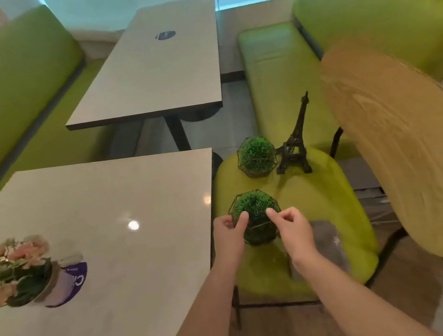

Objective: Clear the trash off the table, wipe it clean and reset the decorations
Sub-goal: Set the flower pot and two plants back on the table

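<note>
On the green chair seat (321, 210) stands a green grass ball in a wire frame (254, 206). My left hand (229, 235) grips its left side and my right hand (292, 229) grips its right side, thumbs on the top. Behind it on the same seat stand a second grass ball (256, 156) and a dark Eiffel Tower model (296, 145). The pale table (101, 220) lies to the left, with a pot of pink flowers (14, 270) on a purple sticker (74, 285) near its left edge.
A grey cloth (327, 247) lies on the seat under my right wrist. The chair's wooden backrest (413, 153) curves up at the right. A second table (158, 62) stands further back between green benches (2, 94).
</note>
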A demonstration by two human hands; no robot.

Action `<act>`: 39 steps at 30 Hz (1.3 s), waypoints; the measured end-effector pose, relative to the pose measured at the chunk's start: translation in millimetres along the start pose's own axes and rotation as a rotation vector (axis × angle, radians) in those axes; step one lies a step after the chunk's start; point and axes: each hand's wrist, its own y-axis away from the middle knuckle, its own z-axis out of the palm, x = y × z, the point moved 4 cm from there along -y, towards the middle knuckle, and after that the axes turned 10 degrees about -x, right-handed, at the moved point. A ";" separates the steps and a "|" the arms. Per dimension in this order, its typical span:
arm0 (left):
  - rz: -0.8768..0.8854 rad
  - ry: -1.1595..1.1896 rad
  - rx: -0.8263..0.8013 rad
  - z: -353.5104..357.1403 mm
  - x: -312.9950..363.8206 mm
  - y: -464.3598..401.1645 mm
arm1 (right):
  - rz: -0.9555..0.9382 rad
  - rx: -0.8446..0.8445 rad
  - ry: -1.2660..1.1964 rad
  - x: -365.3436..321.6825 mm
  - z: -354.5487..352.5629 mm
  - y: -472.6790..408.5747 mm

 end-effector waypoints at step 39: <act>-0.109 0.245 0.053 -361.7 -155.7 45.0 | -0.113 -0.168 0.093 22.3 364.2 135.3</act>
